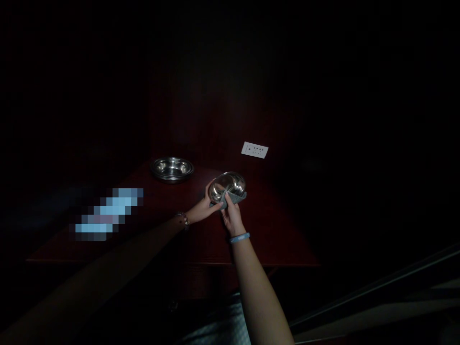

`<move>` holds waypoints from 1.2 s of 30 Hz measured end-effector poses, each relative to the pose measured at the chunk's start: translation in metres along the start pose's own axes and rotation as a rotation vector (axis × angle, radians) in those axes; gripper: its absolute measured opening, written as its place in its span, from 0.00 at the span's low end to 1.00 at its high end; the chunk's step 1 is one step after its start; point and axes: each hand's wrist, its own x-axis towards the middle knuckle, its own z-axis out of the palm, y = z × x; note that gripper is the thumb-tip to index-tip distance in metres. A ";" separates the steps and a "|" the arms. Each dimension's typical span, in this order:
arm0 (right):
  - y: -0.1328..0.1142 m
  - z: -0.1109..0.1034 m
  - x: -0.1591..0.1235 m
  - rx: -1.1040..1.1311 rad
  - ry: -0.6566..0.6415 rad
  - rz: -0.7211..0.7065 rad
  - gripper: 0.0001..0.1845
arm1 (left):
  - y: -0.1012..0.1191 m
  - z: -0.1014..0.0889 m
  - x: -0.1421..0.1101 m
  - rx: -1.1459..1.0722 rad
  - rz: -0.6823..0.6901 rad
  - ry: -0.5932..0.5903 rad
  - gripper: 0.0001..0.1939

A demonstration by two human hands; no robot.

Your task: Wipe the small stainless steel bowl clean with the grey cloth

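Observation:
A shiny metal bowl (230, 181) is held up and tilted over the dark red table (273, 239), its underside apparently towards me. My left hand (204, 209) grips the bowl by its left rim, fingers behind and thumb in front. A grey-green cloth (237, 197) is folded over the bowl's lower edge. My right hand (233, 216) pinches that cloth against the metal, thumb uppermost. Further back on the left, other metal bowls or dishes (172, 179) sit nested on the table, apart from both hands.
A pixelated, bright bluish patch (111, 211) lies on the table's left side; what it is cannot be made out. Behind the table, a white socket panel (255, 149) is on the dark wall. The table's front edge (215, 263) runs below my hands. Surroundings are very dark.

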 end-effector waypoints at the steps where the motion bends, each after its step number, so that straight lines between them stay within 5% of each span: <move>1: 0.000 0.001 -0.001 -0.003 -0.021 0.013 0.15 | -0.002 0.001 0.000 0.030 0.011 0.012 0.43; 8: 0.001 0.006 -0.005 -0.012 -0.055 0.059 0.13 | 0.003 -0.011 0.010 0.202 0.038 0.077 0.33; 13: 0.002 0.002 -0.003 -0.024 0.005 0.039 0.18 | 0.010 -0.020 0.012 0.427 -0.093 0.135 0.28; 21: 0.002 -0.005 0.002 -0.158 0.133 -0.228 0.18 | 0.018 -0.027 0.012 0.526 -0.100 0.082 0.27; 27: 0.002 -0.004 0.001 0.063 0.167 -0.036 0.15 | 0.007 -0.006 0.001 0.351 -0.053 0.028 0.38; 36: 0.004 0.000 0.000 0.039 0.076 0.101 0.13 | -0.001 0.002 -0.002 0.488 -0.192 0.056 0.30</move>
